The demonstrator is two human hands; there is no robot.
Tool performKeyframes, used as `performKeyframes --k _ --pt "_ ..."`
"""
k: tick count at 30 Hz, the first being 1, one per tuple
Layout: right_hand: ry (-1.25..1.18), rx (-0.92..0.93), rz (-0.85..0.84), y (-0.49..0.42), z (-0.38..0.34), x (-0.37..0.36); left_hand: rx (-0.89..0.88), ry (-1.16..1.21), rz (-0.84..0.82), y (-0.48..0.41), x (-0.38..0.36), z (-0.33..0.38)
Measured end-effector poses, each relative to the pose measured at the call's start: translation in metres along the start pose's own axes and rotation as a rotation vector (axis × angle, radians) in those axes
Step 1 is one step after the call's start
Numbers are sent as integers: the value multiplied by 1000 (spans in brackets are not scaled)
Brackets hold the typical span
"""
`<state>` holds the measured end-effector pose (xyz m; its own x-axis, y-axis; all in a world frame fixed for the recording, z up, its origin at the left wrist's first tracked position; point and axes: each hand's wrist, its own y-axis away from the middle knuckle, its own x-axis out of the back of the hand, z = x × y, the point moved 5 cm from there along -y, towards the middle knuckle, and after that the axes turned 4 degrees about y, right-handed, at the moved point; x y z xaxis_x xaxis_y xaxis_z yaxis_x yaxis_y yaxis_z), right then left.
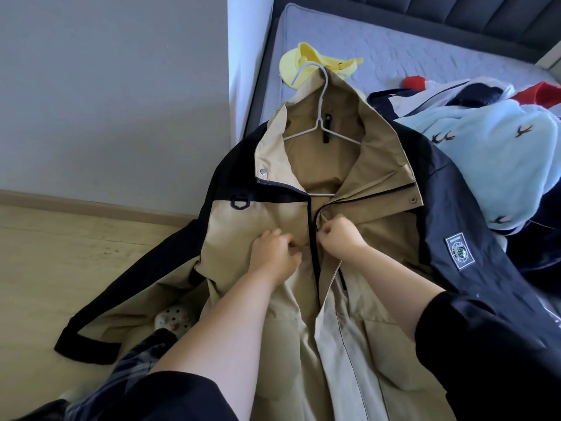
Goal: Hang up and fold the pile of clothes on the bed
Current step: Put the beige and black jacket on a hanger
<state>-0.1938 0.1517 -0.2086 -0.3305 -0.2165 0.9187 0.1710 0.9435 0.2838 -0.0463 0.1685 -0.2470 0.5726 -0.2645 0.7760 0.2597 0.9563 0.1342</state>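
A tan and black hooded jacket (379, 183) lies spread over the corner of the bed, front side up, with a white wire hanger (321, 123) inside its neck and the hook pointing toward the wall. The zip is open above my hands. My left hand (274, 253) grips the tan fabric of the left front panel beside the zip. My right hand (340, 235) pinches the zip at the black zipper line. The jacket's left sleeve (127, 302) hangs off the bed onto the floor.
A pile of clothes (485, 141) lies on the grey mattress (394, 56) at the right: a light blue fleece with dark bird marks, red and white pieces. A yellow cap (306, 60) sits behind the hood. Wooden floor (60, 253) and a wall are at the left.
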Motion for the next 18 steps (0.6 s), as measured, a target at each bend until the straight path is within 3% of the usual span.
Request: performKeyframes --k 3,10,14,18 --pt "-341 -92 2 2 -2 22 79 -53 -85 -3 -7 3" --pt "-399 -36 -127 21 -24 43 145 -305 -32 -5 -22 21" --pt "-624 -188 -226 28 -22 44 169 -275 -58 -7 -24 19" --pt "-762 -254 -200 31 -26 54 178 -192 -128 -6 -26 18"
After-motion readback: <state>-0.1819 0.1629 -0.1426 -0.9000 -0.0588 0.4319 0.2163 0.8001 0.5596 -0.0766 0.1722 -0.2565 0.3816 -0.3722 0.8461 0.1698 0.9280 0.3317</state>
